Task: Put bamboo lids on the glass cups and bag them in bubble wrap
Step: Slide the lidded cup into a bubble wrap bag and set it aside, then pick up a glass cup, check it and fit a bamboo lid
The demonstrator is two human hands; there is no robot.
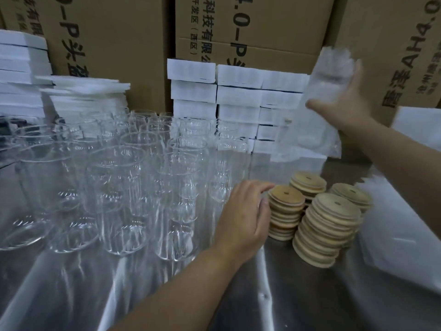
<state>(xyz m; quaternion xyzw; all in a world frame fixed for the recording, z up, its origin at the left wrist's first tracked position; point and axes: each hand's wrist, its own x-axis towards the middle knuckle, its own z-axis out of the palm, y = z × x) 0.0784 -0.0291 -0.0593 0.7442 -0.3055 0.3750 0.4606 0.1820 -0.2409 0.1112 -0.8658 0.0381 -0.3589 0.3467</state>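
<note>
Many bare glass cups (124,187) crowd table's (298,295) left half, unlidded, unbagged. Bamboo lids (327,225) stacked near right edge. Left hand (243,218) spread, fingers touching lid stack. Right hand (343,101) grips blurred bubble-wrapped bundle (331,77) raised toward far right; contents unclear. Most work left.

Motion blur smears the bubble-wrapped cup (330,77) in the right hand (343,103).

Both forearms are bare from the frame's edge to the wrist, with no sleeve, glove, watch or ring showing. The left hand (243,220) appears fairly sharp, its fingers short with trimmed nails; the right hand (343,101) is smeared by blur.
</note>
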